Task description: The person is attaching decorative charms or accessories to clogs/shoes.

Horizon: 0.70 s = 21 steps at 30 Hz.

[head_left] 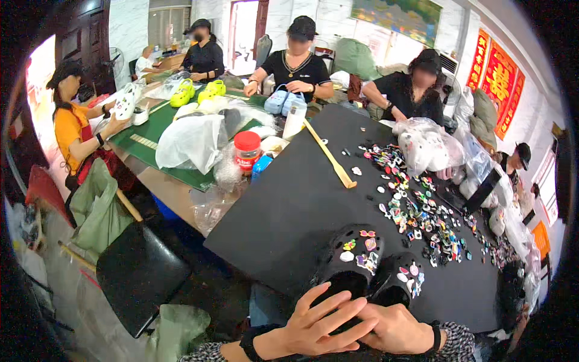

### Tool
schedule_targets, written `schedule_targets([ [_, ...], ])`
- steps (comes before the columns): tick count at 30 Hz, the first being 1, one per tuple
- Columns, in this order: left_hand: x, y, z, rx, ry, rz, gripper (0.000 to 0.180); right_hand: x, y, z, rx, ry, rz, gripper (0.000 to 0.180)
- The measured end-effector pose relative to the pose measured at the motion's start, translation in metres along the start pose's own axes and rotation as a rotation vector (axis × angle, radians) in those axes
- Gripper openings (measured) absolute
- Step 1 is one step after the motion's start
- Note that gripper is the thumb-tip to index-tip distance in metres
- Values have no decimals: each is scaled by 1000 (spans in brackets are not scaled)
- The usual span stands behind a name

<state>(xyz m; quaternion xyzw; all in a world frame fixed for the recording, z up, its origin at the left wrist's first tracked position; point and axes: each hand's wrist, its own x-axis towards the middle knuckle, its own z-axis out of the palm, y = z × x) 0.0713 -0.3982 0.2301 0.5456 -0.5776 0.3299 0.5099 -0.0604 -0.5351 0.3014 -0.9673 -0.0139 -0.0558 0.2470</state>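
Two black clogs stand side by side at the table's near edge, toes pointing away from me. The left clog [335,256] and the right clog [391,270] both carry colourful shoe charms on their tops. My left hand [316,323] is just behind the left clog's opening, its fingers stretched and spread. Beside it, my right hand [395,327] is closed near the right clog's heel, fingers curled and thumb side against my left fingers. Whatever it may hold is hidden. Many loose shoe charms [416,208] lie scattered to the right of the clogs.
A wooden stick [332,155] lies on the black tabletop [265,229]. Beyond its left edge are a red-lidded jar [246,151], plastic bags [192,142] and yellow-green clogs [211,90]. Several co-workers sit around, one holding blue clogs [286,101]. A black chair [142,271] stands at left.
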Motion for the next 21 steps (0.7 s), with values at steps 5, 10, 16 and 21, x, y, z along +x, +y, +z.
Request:
schedule_targets([
  [5, 1, -5, -9, -31, 77, 17, 32, 31, -5, -25, 172, -73, -136, 22],
  [10, -65, -24, -29, 53, 99, 167, 43, 57, -2, -74, 707, -13, 209, 12],
  [16, -14, -7, -44, 214, 196, 326, 30, 155, -31, -91, 440, 50, -295, 40],
  [21, -21, -23, -59, -63, -165, 226, 29, 256, -86, -54, 816, -395, -141, 32],
])
